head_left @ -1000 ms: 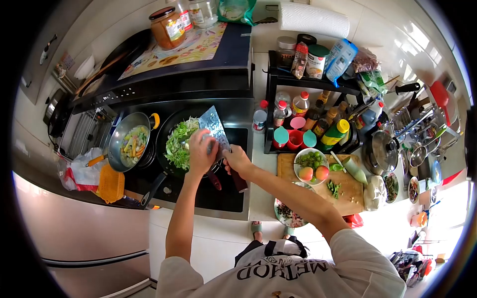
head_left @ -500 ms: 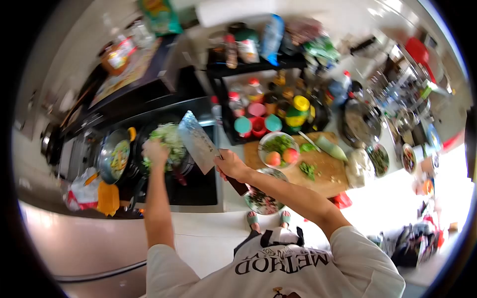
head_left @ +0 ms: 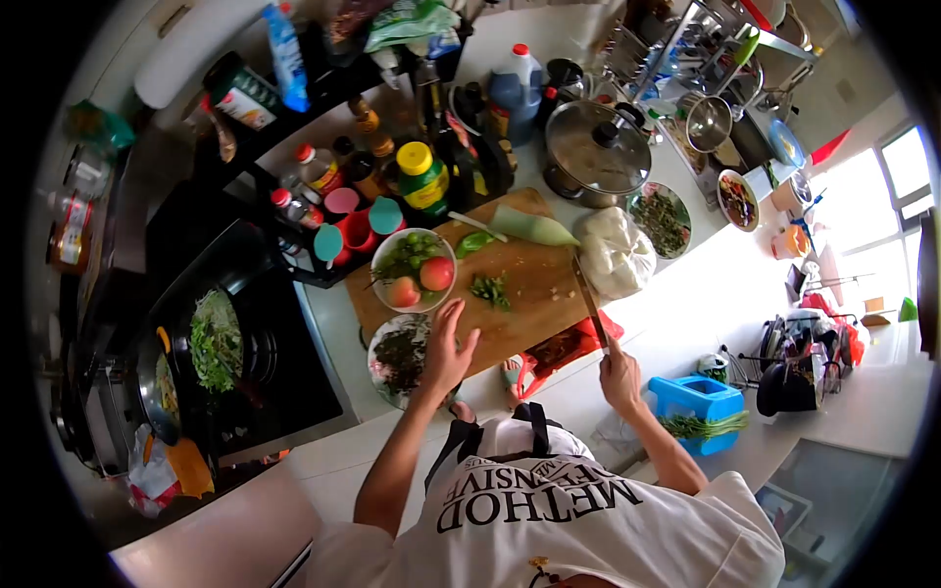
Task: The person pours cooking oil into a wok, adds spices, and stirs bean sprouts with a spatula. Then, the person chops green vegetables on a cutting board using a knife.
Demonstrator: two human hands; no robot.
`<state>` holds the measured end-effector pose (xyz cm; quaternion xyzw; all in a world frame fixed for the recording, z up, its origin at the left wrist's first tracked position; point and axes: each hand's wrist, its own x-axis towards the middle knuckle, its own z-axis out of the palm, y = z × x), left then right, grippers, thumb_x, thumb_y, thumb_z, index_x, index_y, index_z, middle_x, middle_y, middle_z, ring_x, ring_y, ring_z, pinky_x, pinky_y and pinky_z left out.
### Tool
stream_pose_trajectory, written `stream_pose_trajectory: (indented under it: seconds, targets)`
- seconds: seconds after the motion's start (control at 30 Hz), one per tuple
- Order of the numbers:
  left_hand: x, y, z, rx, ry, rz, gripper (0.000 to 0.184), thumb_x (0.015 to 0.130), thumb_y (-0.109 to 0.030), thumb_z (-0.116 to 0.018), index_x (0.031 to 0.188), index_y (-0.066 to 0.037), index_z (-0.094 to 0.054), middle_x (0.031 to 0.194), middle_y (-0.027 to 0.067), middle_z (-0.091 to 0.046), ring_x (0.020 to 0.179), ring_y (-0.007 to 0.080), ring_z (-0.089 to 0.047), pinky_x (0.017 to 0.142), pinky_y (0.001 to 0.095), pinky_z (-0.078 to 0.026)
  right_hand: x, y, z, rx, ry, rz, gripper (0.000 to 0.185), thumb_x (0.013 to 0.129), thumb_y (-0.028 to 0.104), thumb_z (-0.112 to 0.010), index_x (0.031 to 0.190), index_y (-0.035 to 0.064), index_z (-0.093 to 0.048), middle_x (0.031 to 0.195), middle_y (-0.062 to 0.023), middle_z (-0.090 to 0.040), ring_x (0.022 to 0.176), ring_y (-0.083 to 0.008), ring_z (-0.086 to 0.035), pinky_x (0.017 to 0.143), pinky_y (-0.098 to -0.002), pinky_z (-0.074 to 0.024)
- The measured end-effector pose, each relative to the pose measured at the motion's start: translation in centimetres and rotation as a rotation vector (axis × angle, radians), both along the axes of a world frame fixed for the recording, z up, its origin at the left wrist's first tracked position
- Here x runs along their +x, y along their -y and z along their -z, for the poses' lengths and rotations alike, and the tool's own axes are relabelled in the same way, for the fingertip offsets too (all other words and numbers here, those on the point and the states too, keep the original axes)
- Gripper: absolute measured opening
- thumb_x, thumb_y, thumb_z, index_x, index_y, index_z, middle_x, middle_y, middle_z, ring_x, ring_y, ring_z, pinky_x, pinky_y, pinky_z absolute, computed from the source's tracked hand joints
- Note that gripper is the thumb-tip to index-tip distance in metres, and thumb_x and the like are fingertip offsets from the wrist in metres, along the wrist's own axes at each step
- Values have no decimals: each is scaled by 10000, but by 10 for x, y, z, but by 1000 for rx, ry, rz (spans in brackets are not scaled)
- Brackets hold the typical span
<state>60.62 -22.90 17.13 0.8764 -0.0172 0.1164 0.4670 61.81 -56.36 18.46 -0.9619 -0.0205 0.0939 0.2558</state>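
Observation:
My right hand is wrapped round the handle of a cleaver, its blade seen almost edge-on over the right end of a wooden cutting board. My left hand is empty, its fingers apart, above the board's front left edge near a plate of dark leafy food. Chopped green pieces and pale bits lie on the board. Behind them are a green pepper and a pale green gourd-like vegetable. A bowl with peaches and small green fruit stands at the board's left.
On the stove at left, a pan holds shredded greens. A lidded pot, a tied white bag and a plate of greens stand beyond the board. Sauce bottles line the back. A blue bin stands on the floor.
My left hand has left the greens in the pan and moved right to the board. My right hand has carried the cleaver right, over the board. The view has turned right.

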Motion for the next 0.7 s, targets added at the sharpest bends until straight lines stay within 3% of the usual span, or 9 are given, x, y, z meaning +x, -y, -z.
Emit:
stream_pose_trajectory:
  seconds: [0.1, 0.27, 0.37, 0.5, 0.7]
  targets:
    - [31, 41, 60, 64, -10, -128, 673, 862, -60, -633, 1442, 33, -305, 1454, 249, -362, 1329, 409, -391, 1095, 435, -350, -7, -12, 28, 85, 58, 3, 579, 814, -24, -504, 1381, 85, -466, 753, -253, -609, 681, -421, -606, 627, -497, -475]
    - [59, 54, 106, 100, -136, -281, 715, 836, -60, -590, 1450, 75, -251, 1456, 312, -310, 1354, 454, -326, 1132, 450, -296, -1, -80, 51, 203, 57, -44, 585, 830, -12, -531, 1404, 42, -429, 815, -262, -624, 724, -431, -613, 660, -494, -486]
    - [62, 52, 111, 67, -117, -288, 695, 828, -47, -565, 1444, 75, -268, 1457, 308, -313, 1363, 448, -315, 1140, 452, -282, 10, -100, 27, 128, -51, -177, 598, 828, 53, -567, 1411, 66, -433, 856, -221, -633, 752, -409, -635, 638, -492, -491]
    - [63, 48, 98, 56, -174, -254, 661, 826, -25, -539, 1436, 63, -299, 1459, 292, -321, 1365, 438, -318, 1144, 452, -275, 19, -86, 15, 135, -19, -245, 559, 812, 44, -599, 1360, 69, -497, 836, -228, -635, 695, -402, -624, 607, -491, -479]
    - [71, 49, 89, -25, -95, -233, 637, 824, -9, -520, 1429, 40, -327, 1446, 274, -345, 1353, 431, -340, 1134, 451, -290, 52, -63, 27, -66, 59, -311, 551, 855, 104, -519, 1404, 117, -479, 857, -192, -617, 686, -376, -640, 586, -469, -491]
